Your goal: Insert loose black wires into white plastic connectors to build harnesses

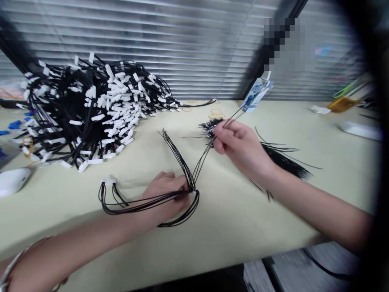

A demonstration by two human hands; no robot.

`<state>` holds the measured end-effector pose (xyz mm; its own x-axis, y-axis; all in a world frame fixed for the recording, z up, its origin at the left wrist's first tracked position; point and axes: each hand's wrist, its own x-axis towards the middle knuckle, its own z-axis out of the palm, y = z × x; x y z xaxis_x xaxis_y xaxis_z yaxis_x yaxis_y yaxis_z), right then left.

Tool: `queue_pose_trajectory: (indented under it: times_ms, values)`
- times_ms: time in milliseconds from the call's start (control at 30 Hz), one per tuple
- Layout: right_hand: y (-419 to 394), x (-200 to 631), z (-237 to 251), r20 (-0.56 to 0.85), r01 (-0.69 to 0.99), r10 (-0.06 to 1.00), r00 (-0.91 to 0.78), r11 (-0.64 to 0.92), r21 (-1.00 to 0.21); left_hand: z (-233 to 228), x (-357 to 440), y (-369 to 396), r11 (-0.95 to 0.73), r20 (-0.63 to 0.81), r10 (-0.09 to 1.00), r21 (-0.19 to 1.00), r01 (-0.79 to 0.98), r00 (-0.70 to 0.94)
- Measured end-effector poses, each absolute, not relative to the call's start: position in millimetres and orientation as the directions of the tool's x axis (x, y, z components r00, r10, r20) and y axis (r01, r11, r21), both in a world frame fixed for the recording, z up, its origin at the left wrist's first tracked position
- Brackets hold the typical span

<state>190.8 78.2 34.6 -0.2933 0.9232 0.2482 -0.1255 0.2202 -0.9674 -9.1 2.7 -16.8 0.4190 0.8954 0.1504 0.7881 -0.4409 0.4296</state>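
My left hand (168,192) is closed around a wire harness (142,205) low over the table. The harness's thin black wires loop left to a small white connector (108,181), and a second pale piece (193,192) shows at my fingertips. One group of wires (176,152) fans up and away with loose ends. My right hand (235,142) pinches a few black wires that run taut up from the left hand, their ends sticking out past the fingers. Behind the right hand lies a bundle of loose black wires (284,160), partly hidden by the hand and forearm.
A big heap of black cables with white connectors (121,105) fills the back left. Yellow rubber bands (216,113) and a blue-white carton (257,95) are at the back. A white case (13,181) sits left, a white object (361,130) right. Window blinds (188,48) stand behind.
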Motion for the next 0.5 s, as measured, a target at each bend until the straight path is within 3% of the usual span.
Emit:
queue_pose_trajectory:
  times_ms: [67,167,300,367,433,500]
  values:
    - [103,191,41,0.149,-0.199,0.931,-0.332,0.086,-0.976,-17,-9,2,-0.437,0.15,0.897,0.442,0.783,0.416]
    - [130,184,47,0.042,-0.165,0.903,-0.428,-0.032,-0.986,-16,-9,2,-0.443,0.15,0.893,0.454,0.773,0.424]
    - [138,167,53,-0.118,-0.013,0.75,-0.651,-0.166,-0.986,-15,-9,2,-0.445,0.152,0.892,0.455,0.771,0.425]
    - [136,166,60,-0.119,0.062,0.698,-0.707,-0.106,-0.992,-14,-9,1,-0.441,0.156,0.895,0.457,0.772,0.419]
    - [132,175,70,-0.007,0.119,0.739,-0.674,0.099,-0.988,-13,-8,1,-0.438,0.161,0.897,0.462,0.771,0.412]
    - [126,194,81,0.126,0.257,0.794,-0.595,0.337,-0.906,-13,-8,1,-0.432,0.167,0.9,0.467,0.771,0.404]
